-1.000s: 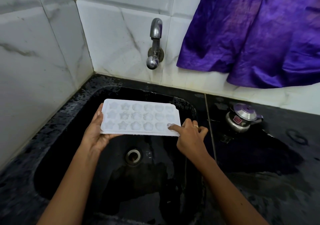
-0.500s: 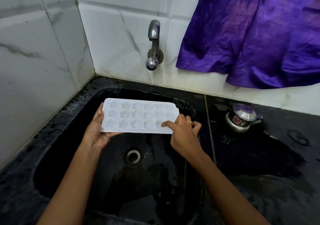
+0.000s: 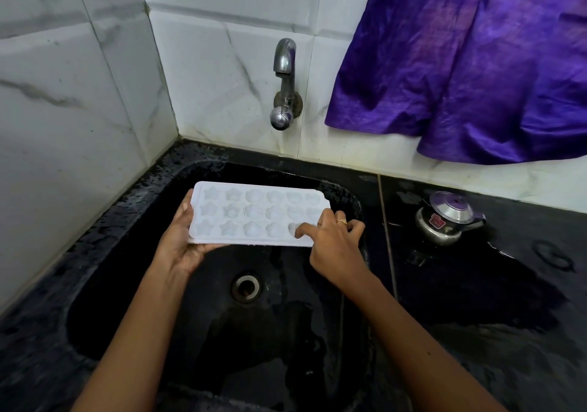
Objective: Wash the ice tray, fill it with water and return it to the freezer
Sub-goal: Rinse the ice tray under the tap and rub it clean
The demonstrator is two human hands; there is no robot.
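A white ice tray (image 3: 254,213) with star and flower shaped cells is held level over the black sink (image 3: 133,221). My left hand (image 3: 182,243) grips its left end from below, thumb on the rim. My right hand (image 3: 333,243) rests on the tray's right end, with the index finger pressed into a cell of the near row. The steel tap (image 3: 283,84) on the tiled wall above is not running.
The drain (image 3: 245,286) lies below the tray in the wet basin. A small steel pot with a lid (image 3: 446,219) stands on the black counter to the right. A purple cloth (image 3: 470,62) hangs on the wall at the upper right.
My right index finger has slid left along the tray's near row, from the right corner into a cell. The left hand and tray have barely moved.
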